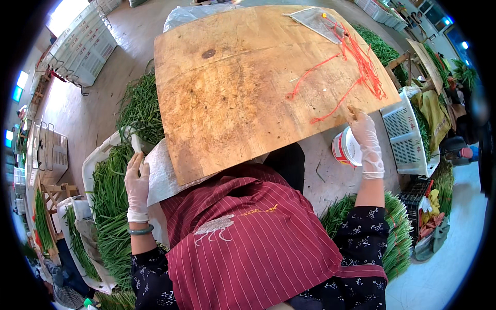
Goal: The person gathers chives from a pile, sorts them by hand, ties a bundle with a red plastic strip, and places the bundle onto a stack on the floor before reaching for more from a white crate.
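Both my hands wear thin pale gloves. My left hand (137,183) is raised, fingers stretched out and holding nothing, beside a white basket full of long green chive-like stalks (111,199). My right hand (363,133) is at the right front edge of the wooden board (206,93), its fingers loosely bent and nothing visible in them. Just beyond those fingers, red ties (361,62) lie in a loose tangle on the board, with a few strands trailing toward its near edge. A grey mesh piece (315,23) lies at the far right corner.
Below my right hand a white bucket (351,146) stands on the floor. Bundled green stalks (395,232) lie beside my right arm. A white crate (404,134) is at the right, and stacked white crates (85,46) stand far left. More greens (142,106) lie left of the board.
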`<state>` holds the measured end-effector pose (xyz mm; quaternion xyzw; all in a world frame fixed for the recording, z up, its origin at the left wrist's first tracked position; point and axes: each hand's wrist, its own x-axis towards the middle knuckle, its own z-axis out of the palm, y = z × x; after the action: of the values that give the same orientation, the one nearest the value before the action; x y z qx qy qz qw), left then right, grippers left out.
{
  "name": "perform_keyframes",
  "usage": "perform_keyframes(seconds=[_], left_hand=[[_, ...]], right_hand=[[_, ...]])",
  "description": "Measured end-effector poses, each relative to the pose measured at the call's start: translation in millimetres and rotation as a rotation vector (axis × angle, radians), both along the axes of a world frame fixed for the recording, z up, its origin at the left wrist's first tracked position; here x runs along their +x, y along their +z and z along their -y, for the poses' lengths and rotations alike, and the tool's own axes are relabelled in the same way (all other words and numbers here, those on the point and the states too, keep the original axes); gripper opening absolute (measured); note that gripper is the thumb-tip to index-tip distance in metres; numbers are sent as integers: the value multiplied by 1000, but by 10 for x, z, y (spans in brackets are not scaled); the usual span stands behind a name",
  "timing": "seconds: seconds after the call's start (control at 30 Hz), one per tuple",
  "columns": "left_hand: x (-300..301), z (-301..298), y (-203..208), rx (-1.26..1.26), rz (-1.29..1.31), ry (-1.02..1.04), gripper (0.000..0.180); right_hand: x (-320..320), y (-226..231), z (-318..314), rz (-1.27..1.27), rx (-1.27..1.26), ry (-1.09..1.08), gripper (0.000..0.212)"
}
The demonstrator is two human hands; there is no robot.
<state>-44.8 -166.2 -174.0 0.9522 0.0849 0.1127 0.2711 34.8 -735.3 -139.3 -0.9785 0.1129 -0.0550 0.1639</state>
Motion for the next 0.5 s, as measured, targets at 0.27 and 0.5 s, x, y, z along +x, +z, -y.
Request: perform_keyframes(seconds=[0.27, 0.5], left_hand=[[-47, 58, -63, 87, 18, -56, 37], [-285, -276, -102, 59, 5, 77, 35]], right_hand=[[474, -59, -472, -192, -110, -358, 36], [696, 166, 23, 43, 10, -383, 30]])
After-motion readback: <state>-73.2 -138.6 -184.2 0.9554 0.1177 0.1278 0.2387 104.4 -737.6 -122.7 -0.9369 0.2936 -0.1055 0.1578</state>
